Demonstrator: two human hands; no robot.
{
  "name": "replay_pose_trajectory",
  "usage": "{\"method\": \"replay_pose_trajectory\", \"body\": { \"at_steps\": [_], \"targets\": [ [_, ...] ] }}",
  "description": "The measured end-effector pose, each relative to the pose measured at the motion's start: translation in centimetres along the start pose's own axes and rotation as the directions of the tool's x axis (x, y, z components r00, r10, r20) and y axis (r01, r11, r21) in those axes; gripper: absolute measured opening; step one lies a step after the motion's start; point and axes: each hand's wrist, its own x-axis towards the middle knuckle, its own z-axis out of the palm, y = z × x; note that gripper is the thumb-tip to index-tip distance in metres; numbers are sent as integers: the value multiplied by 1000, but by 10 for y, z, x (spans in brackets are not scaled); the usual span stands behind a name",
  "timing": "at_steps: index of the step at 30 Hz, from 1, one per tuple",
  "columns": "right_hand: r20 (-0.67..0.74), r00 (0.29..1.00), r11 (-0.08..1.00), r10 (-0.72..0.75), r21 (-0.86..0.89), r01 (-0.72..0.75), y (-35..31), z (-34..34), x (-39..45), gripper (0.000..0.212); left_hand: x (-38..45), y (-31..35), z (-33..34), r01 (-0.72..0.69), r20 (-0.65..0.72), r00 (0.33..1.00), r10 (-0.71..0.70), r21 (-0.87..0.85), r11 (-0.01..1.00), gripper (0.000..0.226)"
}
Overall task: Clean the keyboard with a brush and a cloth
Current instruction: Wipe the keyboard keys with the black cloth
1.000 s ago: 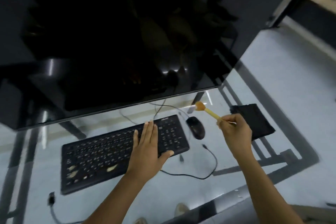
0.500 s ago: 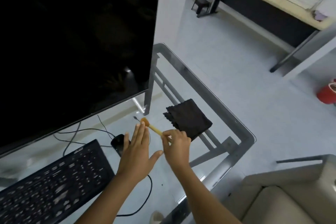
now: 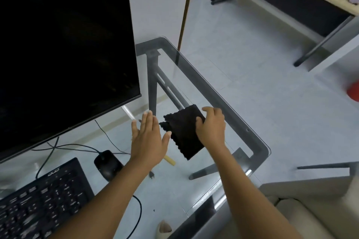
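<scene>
Keyboard [image 3: 38,203] sits at seven o'clock on the table [image 3: 242,122]; your right hand [image 3: 211,128] curls onto the cloth [image 3: 182,132] to lift it, left hand [image 3: 148,139] flat-fingered above the brush [image 3: 170,160], parked within reach.
</scene>
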Motion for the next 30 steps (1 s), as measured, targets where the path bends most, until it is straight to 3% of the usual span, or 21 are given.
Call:
{"method": "replay_pose_trajectory", "body": {
  "at_steps": [3, 6, 9, 11, 12, 14, 16, 18, 25, 30],
  "targets": [
    [173, 978, 978, 119, -189, -85, 9, -3, 15, 50, 18, 18, 5, 110, 108, 987, -119, 85, 990, 82],
    [218, 967, 959, 128, -276, -65, 15, 2, 17, 50, 22, 32, 13, 73, 66, 995, -78, 83, 994, 74],
    [298, 943, 966, 150, -247, -76, 19, 8, 23, 33, 22, 41, 14, -11, -53, 999, 8, -63, 998, 38],
    [357, 927, 984, 117, -167, -59, 11, 1, 21, 25, 19, 40, 8, -13, -73, 997, -7, -271, 962, 23],
    [380, 920, 992, 92, -113, -52, 8, -4, 22, 22, 20, 41, 4, 48, -33, 997, -70, -435, 899, 16],
    [393, 919, 999, 40, -18, -36, -5, -17, 17, 16, 16, 37, -10, 217, 111, 974, -200, -726, 653, 12],
    [370, 929, 999, -16, 52, -4, -25, -31, 3, 14, 4, 24, -25, 272, 154, 949, -277, -843, 464, 16],
    [348, 934, 994, -87, 87, 60, -51, -37, -16, 13, -13, 4, -41, 270, 147, 934, -325, -886, 376, 17],
    [444, 850, 958, -283, 168, 232, -165, 7, -123, 18, -111, -127, -79, 345, 135, 852, -506, -872, 348, 17],
    [516, 776, 931, -363, 231, 281, -242, 53, -215, 19, -207, -224, -97, 406, 84, 792, -605, -813, 418, 21]
  ]
}}
